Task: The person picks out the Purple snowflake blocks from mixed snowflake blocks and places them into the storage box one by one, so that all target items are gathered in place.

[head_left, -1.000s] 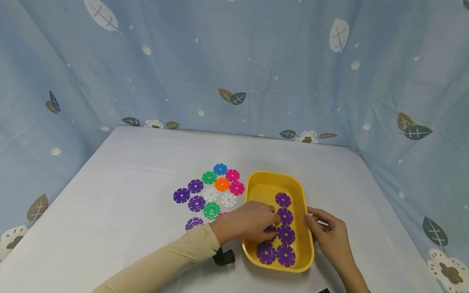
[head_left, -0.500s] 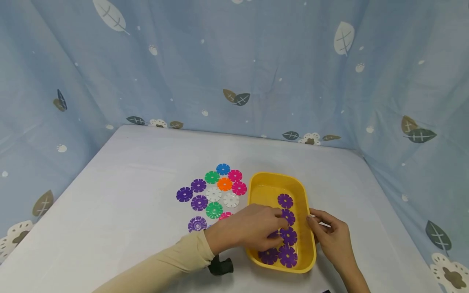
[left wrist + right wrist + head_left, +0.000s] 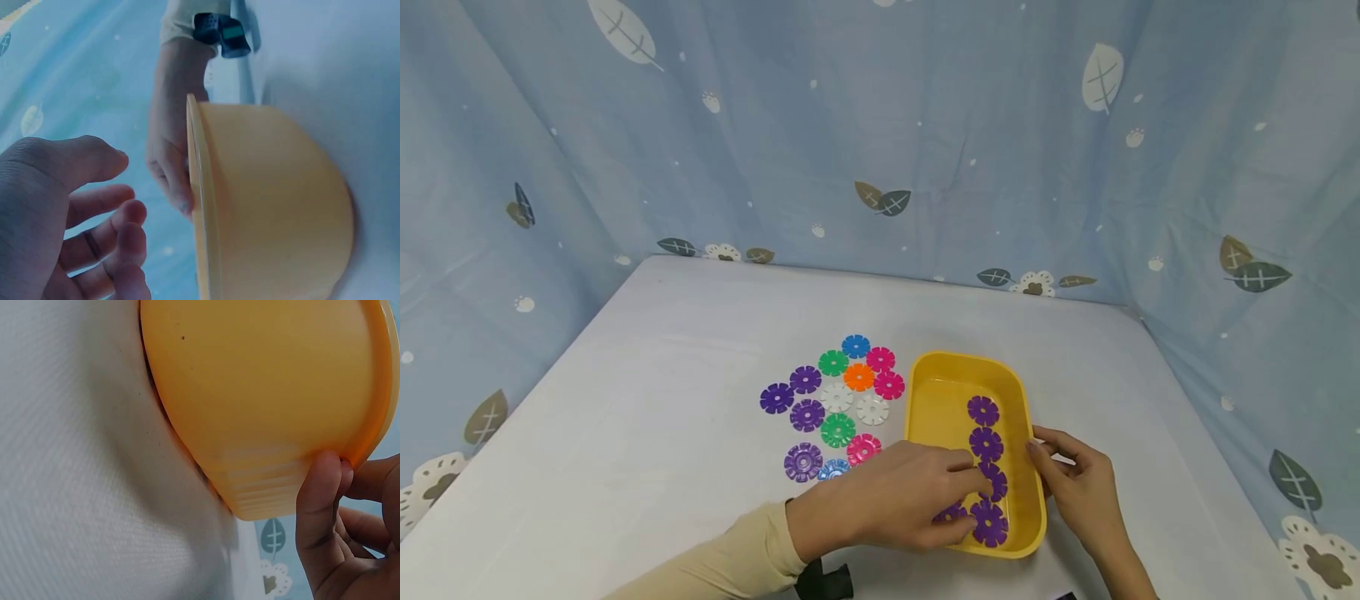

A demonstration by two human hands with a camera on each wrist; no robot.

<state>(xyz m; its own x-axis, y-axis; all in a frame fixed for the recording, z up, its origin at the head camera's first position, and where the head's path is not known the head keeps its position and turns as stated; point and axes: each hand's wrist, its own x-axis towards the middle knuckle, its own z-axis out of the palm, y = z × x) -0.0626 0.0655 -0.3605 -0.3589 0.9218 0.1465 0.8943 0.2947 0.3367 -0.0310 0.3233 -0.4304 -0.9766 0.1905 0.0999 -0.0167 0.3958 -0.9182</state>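
Observation:
A yellow plastic tub point(image 3: 942, 410) stands on the white table, with purple slotted snowflake discs point(image 3: 982, 410) lying flat along its right side and near end. Over the tub's near left part hovers my left hand point(image 3: 895, 493), partly covering some discs. The left wrist view shows that hand point(image 3: 75, 212) beside the tub's rim, fingers loosely bent with no object visible between them. On the opposite side, my right hand point(image 3: 1078, 492) holds the tub's rim. In the right wrist view, its thumb point(image 3: 320, 494) presses the outer wall just under the lip.
Loose snowflake discs in several colours lie left of the tub, among them an orange disc point(image 3: 859, 377), a green disc point(image 3: 838, 430) and a purple disc point(image 3: 803, 462). A black device point(image 3: 824, 580) shows beneath the left wrist. A blue leaf-print curtain point(image 3: 880, 125) hangs behind the table.
My left hand has drawn back toward the near left side of the tub, uncovering more purple discs inside and a pink and a light blue disc outside. The right hand keeps its hold.

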